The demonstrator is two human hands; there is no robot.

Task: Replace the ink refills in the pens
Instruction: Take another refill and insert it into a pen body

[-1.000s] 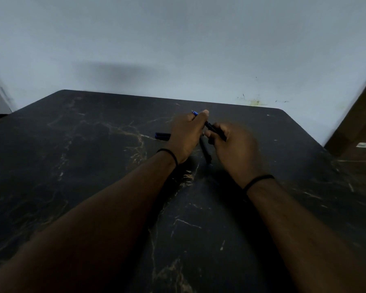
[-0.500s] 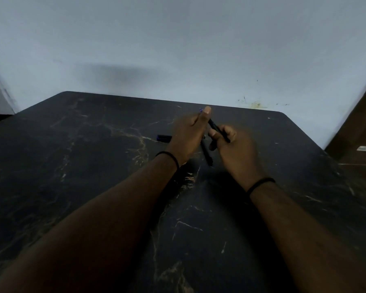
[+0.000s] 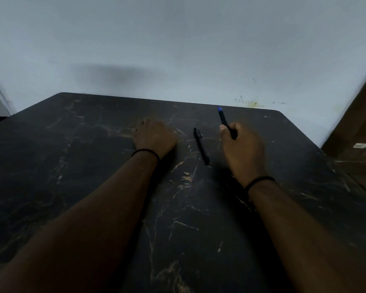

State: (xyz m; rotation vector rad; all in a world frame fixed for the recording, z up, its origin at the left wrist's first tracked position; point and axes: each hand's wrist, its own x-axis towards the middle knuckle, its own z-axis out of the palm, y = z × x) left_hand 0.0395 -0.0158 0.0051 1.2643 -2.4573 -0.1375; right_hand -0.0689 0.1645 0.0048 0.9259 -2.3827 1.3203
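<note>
A plain room, likely in a home: a dark marble-patterned bench [image 3: 93, 166] stands against a bare, scuffed pale wall [image 3: 178, 49], with a brown wooden door [image 3: 359, 127] at right.

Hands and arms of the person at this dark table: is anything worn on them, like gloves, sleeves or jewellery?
Both forearms are bare, with no sleeves in view and no gloves. The left hand has a thin black band round its wrist, and the right hand has a similar thin black band. No rings or watch can be made out in this dim light.
</note>
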